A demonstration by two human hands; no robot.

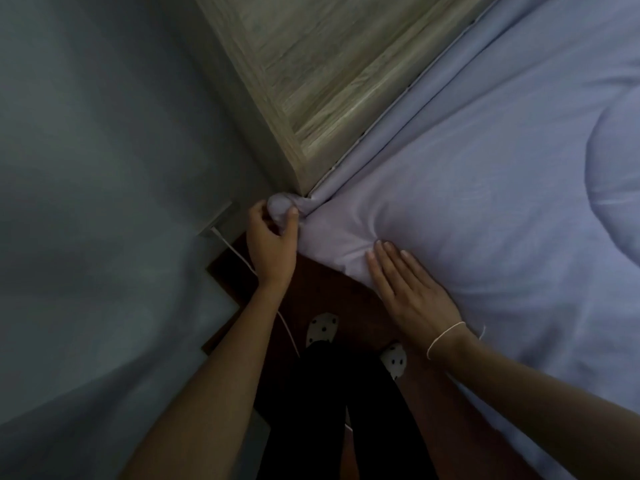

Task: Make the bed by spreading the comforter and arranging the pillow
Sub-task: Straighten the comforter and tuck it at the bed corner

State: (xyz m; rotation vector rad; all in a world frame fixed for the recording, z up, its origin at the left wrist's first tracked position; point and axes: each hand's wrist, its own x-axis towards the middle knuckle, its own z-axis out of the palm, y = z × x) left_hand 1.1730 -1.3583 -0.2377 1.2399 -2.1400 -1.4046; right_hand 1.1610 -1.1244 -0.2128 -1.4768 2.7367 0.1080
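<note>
Where the mattress meets the wooden headboard (329, 74), a pale lilac comforter (485, 188) lies spread across the bed, filling the right half of the view, its surface softly puckered and quilted. Corner of comforter (282, 206): bunched into a small knob at the headboard's lower end, hanging just off the bed edge. Left hand (272, 244): fingers and thumb curled round that bunched corner, gripping it. Right hand (408, 289): laid flat on the comforter near its edge, fingers straight and close together, pressing the fabric down and holding nothing; a crease radiates from the fingertips. Thin white string bracelet (446, 337): around the right wrist. Pillow: cannot be told apart in this view. Dark reddish wood floor (311, 282): visible beside the bed, between the two forearms. White socks with black dots (322, 329): on the person's feet, below dark trousers (311, 410). White cable (242, 261): runs from a wall socket (216, 223) down across the floor, passing behind the left forearm. Grey-blue wall (104, 168): occupies the left side.
</note>
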